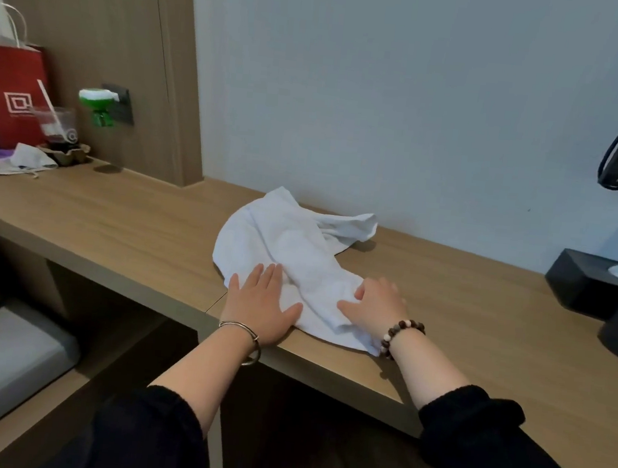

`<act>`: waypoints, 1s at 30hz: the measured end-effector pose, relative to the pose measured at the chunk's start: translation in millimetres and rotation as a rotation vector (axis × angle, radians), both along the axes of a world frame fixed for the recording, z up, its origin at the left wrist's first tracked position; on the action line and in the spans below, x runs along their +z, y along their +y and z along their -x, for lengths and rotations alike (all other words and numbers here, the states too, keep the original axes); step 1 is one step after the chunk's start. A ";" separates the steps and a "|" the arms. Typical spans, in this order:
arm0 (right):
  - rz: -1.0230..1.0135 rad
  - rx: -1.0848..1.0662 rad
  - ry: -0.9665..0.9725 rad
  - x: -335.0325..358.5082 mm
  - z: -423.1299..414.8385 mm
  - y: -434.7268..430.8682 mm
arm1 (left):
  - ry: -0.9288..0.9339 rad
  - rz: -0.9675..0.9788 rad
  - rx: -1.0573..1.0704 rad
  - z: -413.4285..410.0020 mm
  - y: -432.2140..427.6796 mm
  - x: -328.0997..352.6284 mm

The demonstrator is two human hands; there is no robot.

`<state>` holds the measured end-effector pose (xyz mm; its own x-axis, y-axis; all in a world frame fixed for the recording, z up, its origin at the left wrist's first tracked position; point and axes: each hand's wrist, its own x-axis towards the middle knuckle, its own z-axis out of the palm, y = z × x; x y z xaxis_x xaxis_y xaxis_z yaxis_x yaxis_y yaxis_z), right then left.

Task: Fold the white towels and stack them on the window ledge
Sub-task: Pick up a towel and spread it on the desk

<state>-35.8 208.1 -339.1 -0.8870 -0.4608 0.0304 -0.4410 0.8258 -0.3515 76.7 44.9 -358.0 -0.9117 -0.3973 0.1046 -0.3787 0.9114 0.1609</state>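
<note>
The white towel [280, 246] lies crumpled on a long wooden ledge [113, 215] under a pale wall [426, 94]. The left hand [261, 304] presses flat on its near edge, fingers straight. Just beside it, the right hand [376, 304] curls its fingers into a fold. Far left of both hands stands a red paper bag [8, 91].

we wear black sleeves, both ending mid-forearm | left sleeve [152, 434]: plain black | right sleeve [488, 432]: black, fuzzy cuff | behind our left hand [261, 304]: thin silver bangle [241, 328] | behind our right hand [376, 308]: beaded bracelet [390, 334], dark brown beads, a few pale
</note>
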 end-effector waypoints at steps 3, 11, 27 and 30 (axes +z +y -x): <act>-0.132 0.048 0.009 10.6 5.2 0.8 | 0.007 -0.001 -0.029 -0.1 -1.0 -0.3; 0.198 -0.582 0.287 32.9 65.9 42.3 | -0.032 0.029 -0.094 5.8 -8.7 -1.6; -0.532 0.032 0.087 11.3 39.5 18.0 | 0.198 -0.140 -0.173 -4.9 -3.2 -0.7; -0.708 -0.081 0.137 21.2 36.4 15.6 | 0.396 -0.442 -0.222 -14.8 -1.3 -4.9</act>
